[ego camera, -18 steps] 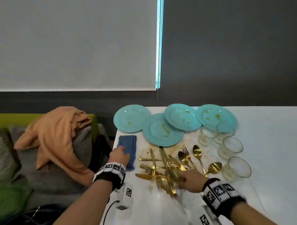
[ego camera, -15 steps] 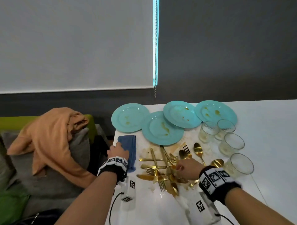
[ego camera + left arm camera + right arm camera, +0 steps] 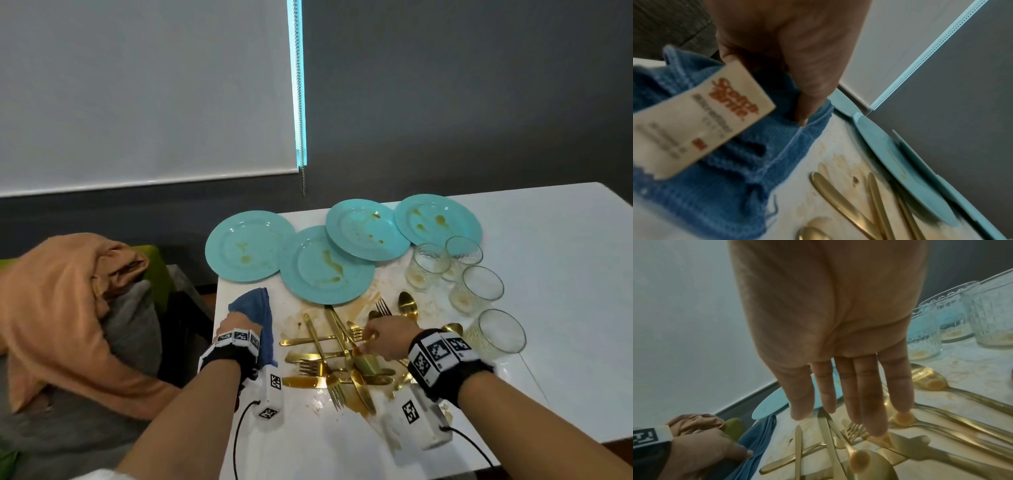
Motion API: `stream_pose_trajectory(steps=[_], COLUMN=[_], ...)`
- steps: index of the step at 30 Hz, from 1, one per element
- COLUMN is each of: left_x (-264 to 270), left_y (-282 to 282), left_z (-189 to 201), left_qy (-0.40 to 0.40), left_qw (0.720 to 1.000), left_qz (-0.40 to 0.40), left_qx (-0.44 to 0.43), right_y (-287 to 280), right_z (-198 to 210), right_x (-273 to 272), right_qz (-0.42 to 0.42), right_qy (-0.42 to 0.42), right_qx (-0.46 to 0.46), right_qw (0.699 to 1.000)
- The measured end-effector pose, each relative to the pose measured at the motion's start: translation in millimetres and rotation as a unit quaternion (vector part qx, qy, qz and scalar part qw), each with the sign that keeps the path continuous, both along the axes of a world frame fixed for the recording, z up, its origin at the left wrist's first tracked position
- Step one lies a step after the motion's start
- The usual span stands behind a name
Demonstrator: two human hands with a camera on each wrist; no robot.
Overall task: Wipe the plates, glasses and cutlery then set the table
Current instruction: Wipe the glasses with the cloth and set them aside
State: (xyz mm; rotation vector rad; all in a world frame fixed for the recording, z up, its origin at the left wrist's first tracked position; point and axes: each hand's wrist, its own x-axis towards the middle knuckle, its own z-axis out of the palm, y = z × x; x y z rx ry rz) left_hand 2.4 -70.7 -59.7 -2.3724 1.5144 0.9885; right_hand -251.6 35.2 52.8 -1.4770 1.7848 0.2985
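Several turquoise plates with brown smears overlap at the back of the white table. Several dirty glasses stand to their right. A heap of gold cutlery lies crossed on a stained patch in front of the plates. My right hand hovers just over the heap, fingers straight and holding nothing. My left hand is at the table's left edge and pinches a blue cloth. The thumb presses into a fold of the cloth beside its paper label.
An orange garment lies over a grey cushion on a seat left of the table. A dark wall and a roller blind with a bead chain stand behind. The table's left edge runs close beside the cloth.
My left hand has bunched the cloth, which lay flat before, and its far end now stands up. My right hand has shifted a little farther over the cutlery heap.
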Motion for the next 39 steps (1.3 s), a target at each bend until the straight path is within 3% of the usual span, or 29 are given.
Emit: stream_pose_trajectory(steps=[3, 6, 10, 13, 16, 22, 24, 27, 30, 34, 39], left_x=[1, -14, -54, -97, -140, -210, -233, -263, -281, -302, -337], left_y=[-2, 10, 38, 53, 69, 90, 96, 107, 121, 144, 165], left_z=[9, 45, 96, 114, 122, 125, 129, 134, 123, 82, 46], left_qy=[0.075, 0.144, 0.31, 0.427, 0.489, 0.508, 0.512, 0.496, 0.488, 0.365, 0.304], left_qw=[0.995, 0.971, 0.92, 0.873, 0.843, 0.822, 0.815, 0.816, 0.833, 0.899, 0.93], left_qz=[0.04, 0.056, -0.021, -0.076, -0.119, -0.224, -0.247, -0.255, -0.199, -0.21, -0.177], left_qx=[-0.052, -0.18, -0.24, -0.223, -0.192, -0.129, -0.117, -0.154, -0.168, -0.123, -0.103], right_y=[0, 0, -4, -1, 11, 45, 53, 62, 70, 81, 96], right_z=[-1, 1, 10, 19, 31, 40, 42, 49, 60, 68, 66], right_x=[2, 3, 5, -2, -18, -84, -106, -141, -185, -246, -297], right_qz=[-0.017, -0.058, -0.165, -0.25, -0.328, -0.421, -0.442, -0.464, -0.494, -0.505, -0.503], right_qy=[-0.015, -0.063, -0.17, -0.282, -0.394, -0.472, -0.473, -0.46, -0.447, -0.372, -0.342], right_qx=[-0.006, -0.055, -0.118, -0.148, -0.186, -0.215, -0.226, -0.241, -0.229, -0.196, -0.123], right_qw=[1.0, 0.995, 0.964, 0.914, 0.838, 0.744, 0.728, 0.717, 0.71, 0.754, 0.784])
